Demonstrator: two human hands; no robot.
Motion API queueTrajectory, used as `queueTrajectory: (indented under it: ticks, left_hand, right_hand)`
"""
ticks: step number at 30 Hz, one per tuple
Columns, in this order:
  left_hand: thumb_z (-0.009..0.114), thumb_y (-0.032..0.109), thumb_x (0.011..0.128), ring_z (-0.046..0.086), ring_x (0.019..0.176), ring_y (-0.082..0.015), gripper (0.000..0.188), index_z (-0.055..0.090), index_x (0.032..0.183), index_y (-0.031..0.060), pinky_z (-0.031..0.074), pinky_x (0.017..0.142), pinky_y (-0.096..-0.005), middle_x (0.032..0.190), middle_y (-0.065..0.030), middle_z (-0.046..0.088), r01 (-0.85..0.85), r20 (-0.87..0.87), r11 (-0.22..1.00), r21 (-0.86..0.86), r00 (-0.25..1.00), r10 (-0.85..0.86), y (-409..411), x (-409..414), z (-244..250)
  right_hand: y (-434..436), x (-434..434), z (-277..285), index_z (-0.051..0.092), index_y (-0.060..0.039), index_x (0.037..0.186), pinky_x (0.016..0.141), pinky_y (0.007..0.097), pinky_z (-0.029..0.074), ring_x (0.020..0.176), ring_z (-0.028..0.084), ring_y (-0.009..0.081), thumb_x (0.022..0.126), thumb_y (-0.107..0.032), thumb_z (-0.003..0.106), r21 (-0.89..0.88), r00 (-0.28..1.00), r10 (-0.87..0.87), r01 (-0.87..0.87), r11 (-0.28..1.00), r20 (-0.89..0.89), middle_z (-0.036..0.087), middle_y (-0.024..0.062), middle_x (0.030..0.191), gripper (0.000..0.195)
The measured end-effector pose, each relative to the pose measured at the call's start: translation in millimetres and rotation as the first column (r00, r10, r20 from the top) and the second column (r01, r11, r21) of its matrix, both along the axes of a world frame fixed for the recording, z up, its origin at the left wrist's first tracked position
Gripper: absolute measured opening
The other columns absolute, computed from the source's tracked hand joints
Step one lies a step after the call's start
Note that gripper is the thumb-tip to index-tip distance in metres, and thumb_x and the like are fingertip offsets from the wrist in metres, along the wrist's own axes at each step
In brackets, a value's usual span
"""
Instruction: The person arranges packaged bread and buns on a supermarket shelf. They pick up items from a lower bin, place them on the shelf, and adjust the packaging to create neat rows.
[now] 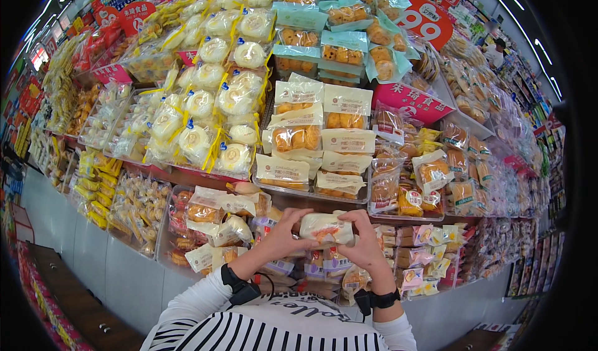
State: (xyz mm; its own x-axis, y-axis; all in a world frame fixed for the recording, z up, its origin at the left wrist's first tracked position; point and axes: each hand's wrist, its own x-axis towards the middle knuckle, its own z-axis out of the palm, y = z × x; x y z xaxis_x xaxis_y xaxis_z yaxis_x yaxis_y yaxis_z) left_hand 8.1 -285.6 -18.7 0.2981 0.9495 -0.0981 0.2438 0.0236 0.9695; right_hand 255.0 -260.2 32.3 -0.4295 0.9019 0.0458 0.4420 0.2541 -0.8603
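Observation:
Between both hands, above the lower front trays, is a cream-coloured plastic package of bread point(326, 228) with an orange print on its side. My left hand point(290, 234) grips its left end, thumb along the near edge. Its right end is held by my right hand point(360, 239), with the fingers curled over the top. Under and around the hands lie purple-and-white wrapped bread packs point(334, 263). Just left of them, cream bread packages point(205, 211) lie loosely on top of red-toned packs. Beyond the hands stand rows of matching cream packages point(282, 172) in a clear tray.
White round buns in yellow-edged bags point(194, 138) fill the trays at left. Mint-green pastry bags point(345, 47) are stacked at the back. Brown bread packs point(385, 183) and small pastel packs point(416, 257) sit at right. Red price signs point(427, 21) rise behind. A person point(494, 54) stands far right.

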Motion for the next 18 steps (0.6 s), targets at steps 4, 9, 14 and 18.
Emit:
queueTrajectory:
  ticks: [4, 9, 14, 18]
  left_hand:
    - [0.084, 0.022, 0.086, 0.058, 0.124, -0.0187, 0.078, 0.042, 0.15, 0.0041, 0.05, 0.104, -0.0341, 0.139, -0.0091, 0.056, 0.151, 0.34, 0.954, -0.259, 0.939, -0.057, -4, -5, -1]
    - [0.083, 0.018, 0.088, 0.063, 0.112, -0.0129, 0.068, 0.046, 0.144, 0.005, 0.055, 0.093, -0.0323, 0.123, -0.0056, 0.065, 0.211, 0.674, 0.86, -0.464, 0.714, 0.189, -19, 13, 3]
    - [0.077, 0.017, 0.093, 0.062, 0.115, -0.018, 0.061, 0.047, 0.143, 0.0018, 0.058, 0.086, -0.0331, 0.125, -0.0111, 0.063, -0.098, 0.329, 0.983, -0.156, 0.933, 0.145, -38, 31, -8]
    - [0.074, 0.015, 0.093, 0.065, 0.108, -0.0231, 0.047, 0.056, 0.135, 0.0037, 0.057, 0.085, -0.0359, 0.119, -0.0104, 0.064, -0.109, 0.263, 0.994, -0.017, 0.958, 0.109, -35, 4, 21]
  right_hand:
    - [-4, -15, 14, 0.05, -0.0084, 0.139, 0.1, 0.0361, 0.05, 0.113, 0.059, 0.017, 0.074, 0.002, 0.076, -0.18, 0.947, -0.084, 0.028, 0.983, -0.31, 0.055, 0.0122, 0.137, 0.071]
    - [-23, -34, -23, 0.036, -0.001, 0.152, 0.104, 0.0344, 0.049, 0.122, 0.06, 0.0204, 0.088, -0.005, 0.076, -0.563, 0.57, -0.503, 0.083, 0.822, -0.65, 0.058, 0.0125, 0.137, 0.075]
    - [-38, -45, -45, 0.06, 0.0023, 0.131, 0.093, 0.0298, 0.052, 0.106, 0.064, 0.0141, 0.101, -0.014, 0.065, -0.597, 0.661, -0.557, 0.2, 0.777, -0.503, 0.068, 0.008, 0.122, 0.034]
    - [-16, -27, -19, 0.065, 0.0021, 0.122, 0.083, 0.0248, 0.05, 0.093, 0.063, 0.0099, 0.105, -0.016, 0.058, -0.372, 0.77, -0.51, 0.377, 0.848, -0.383, 0.071, 0.0035, 0.107, 0.026]
